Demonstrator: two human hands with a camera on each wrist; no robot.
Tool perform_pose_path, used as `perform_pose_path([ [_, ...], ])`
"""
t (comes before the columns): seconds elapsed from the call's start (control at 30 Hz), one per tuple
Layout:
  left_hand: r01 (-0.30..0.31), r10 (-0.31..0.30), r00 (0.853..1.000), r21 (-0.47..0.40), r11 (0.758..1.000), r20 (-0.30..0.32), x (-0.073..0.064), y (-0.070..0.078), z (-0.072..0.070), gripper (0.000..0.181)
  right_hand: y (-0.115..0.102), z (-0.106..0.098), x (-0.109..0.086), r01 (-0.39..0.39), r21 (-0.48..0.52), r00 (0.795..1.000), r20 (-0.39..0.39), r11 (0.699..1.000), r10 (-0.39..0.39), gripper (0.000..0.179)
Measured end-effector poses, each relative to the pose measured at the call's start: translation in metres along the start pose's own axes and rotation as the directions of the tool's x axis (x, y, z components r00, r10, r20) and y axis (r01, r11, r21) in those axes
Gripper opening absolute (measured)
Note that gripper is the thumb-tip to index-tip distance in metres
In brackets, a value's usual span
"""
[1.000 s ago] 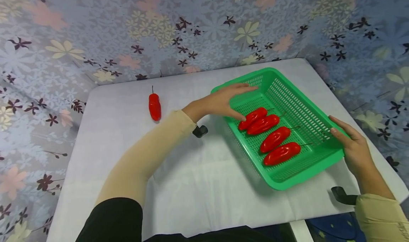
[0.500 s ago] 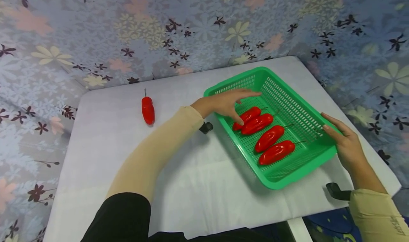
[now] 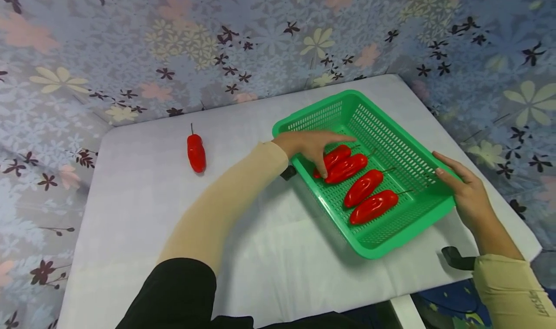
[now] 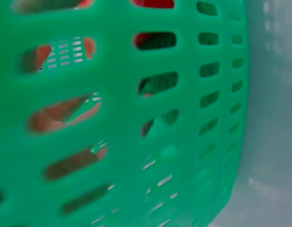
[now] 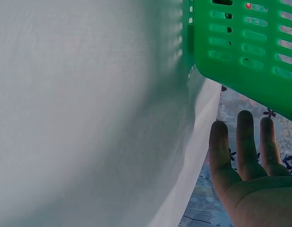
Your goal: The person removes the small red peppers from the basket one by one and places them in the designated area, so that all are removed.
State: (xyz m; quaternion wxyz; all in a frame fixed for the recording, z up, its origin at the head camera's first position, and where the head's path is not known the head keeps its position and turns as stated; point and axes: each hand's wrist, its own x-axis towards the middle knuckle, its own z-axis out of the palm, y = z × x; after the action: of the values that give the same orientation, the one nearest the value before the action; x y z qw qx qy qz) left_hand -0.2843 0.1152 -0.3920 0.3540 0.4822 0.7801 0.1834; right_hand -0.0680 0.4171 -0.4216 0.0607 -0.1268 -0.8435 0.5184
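Observation:
My left hand (image 3: 310,145) reaches over the left side of a green slotted plastic basket (image 3: 414,228). Its thumb and fingers are spread around the leftmost red pepper (image 3: 336,155), the thumb at that pepper's lower end. More glossy red peppers (image 3: 374,207) with thin stems lie beside it on the basket floor. At the basket's right corner, my right hand (image 3: 473,196) holds the rim between thumb and forefinger; in the right wrist view its other fingers (image 5: 246,142) stretch out below the basket. The basket wall (image 4: 117,71) blocks most of the left wrist view.
Another red pepper (image 3: 197,153) lies at the back left of the white-covered table (image 3: 130,213). Flowered cloth (image 3: 260,34) hangs behind the table and along its sides. The basket stands near the table's right edge.
My left hand has moved further into the basket and down to the leftmost pepper. My right hand stays at the rim. The whole scene shifts slightly left as the head view turns.

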Motion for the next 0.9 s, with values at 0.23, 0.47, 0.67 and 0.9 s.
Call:
perform_pose_path([
  [0.23, 0.123, -0.12, 0.992, -0.062, 0.99, 0.049, 0.0029, -0.0022, 0.0022, 0.118, -0.0007, 0.0019, 0.0014, -0.003, -0.043, 1.0, -0.006, 0.999, 0.002, 0.048],
  [0.47, 0.161, -0.159, 0.984, -0.032, 0.986, 0.076, 0.0054, -0.0008, 0.0033, 0.119, 0.0015, 0.0003, 0.0004, 0.006, -0.049, 1.0, -0.002, 0.999, -0.006, 0.048],
  [0.67, 0.169, -0.165, 0.983, -0.049, 0.984, 0.075, 0.0048, 0.0001, 0.0041, 0.115, 0.0031, -0.0005, -0.0011, -0.016, -0.071, 1.0, 0.007, 0.997, 0.017, 0.049],
  [0.9, 0.134, -0.129, 0.991, -0.137, 0.981, 0.042, 0.003, 0.0019, 0.0021, 0.112, 0.001, 0.0008, -0.0009, 0.005, -0.027, 1.0, 0.01, 1.0, -0.005, 0.048],
])
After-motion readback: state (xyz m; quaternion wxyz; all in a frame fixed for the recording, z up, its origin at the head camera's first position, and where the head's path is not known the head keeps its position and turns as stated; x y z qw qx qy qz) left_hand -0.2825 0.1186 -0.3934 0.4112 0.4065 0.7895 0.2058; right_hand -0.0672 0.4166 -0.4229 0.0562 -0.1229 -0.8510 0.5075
